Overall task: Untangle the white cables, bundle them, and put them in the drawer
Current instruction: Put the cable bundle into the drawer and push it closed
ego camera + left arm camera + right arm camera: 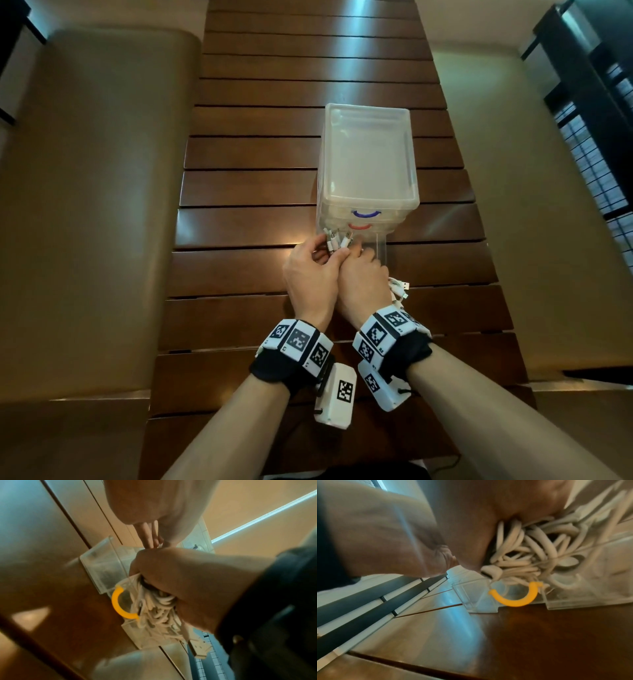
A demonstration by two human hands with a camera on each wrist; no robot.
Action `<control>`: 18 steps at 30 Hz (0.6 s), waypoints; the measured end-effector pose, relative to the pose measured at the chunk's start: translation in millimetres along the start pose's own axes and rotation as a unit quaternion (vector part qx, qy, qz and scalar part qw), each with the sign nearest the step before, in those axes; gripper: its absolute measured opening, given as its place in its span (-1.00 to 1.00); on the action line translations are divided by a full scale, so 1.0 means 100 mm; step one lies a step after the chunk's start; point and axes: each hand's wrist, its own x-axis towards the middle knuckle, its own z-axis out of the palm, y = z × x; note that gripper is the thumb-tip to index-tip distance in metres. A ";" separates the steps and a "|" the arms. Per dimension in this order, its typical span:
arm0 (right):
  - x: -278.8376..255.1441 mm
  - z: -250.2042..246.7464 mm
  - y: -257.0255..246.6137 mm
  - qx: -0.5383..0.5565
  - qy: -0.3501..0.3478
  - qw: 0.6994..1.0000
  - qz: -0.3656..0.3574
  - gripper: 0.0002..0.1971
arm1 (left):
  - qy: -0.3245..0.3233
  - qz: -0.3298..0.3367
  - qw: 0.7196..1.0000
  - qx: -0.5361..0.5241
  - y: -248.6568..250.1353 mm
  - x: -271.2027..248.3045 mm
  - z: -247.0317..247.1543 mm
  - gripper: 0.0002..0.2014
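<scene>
A bundle of white cables (pixel 338 240) is held by both hands over the pulled-out bottom drawer (pixel 382 251) of a clear plastic drawer unit (pixel 370 113). My left hand (pixel 329 250) pinches the upper plug ends. My right hand (pixel 364 255) grips the coiled part, which the wrist views show pressed into the drawer as cables (pixel 530 550) behind the yellow handle (pixel 517 600). In the left wrist view the cables (pixel 157 608) bulge below my right hand (pixel 188 581). A few loose cable ends (pixel 399 290) trail on the table beside my right wrist.
The drawer unit stands on a dark slatted wooden table (pixel 257 192). Its upper drawers, with a blue handle (pixel 366 214) and a red handle (pixel 359 226), are closed. A tan padded bench (pixel 96 205) runs along the left, and a dark barred window (pixel 596 144) is at the right.
</scene>
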 end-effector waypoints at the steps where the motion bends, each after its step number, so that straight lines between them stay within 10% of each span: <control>1: 0.00 0.00 0.00 0.005 0.003 1.000 0.000 -0.40 | -0.004 0.014 1.000 0.024 0.01 0.02 0.00 -0.66; 9: -0.01 0.03 0.00 0.064 0.011 0.998 0.024 -0.30 | -0.083 0.092 0.934 0.334 0.27 0.19 -0.03 -0.63; 18: -0.06 0.03 0.00 0.059 0.012 0.998 0.014 -0.26 | -0.140 0.057 0.911 0.384 0.33 0.20 -0.07 -0.61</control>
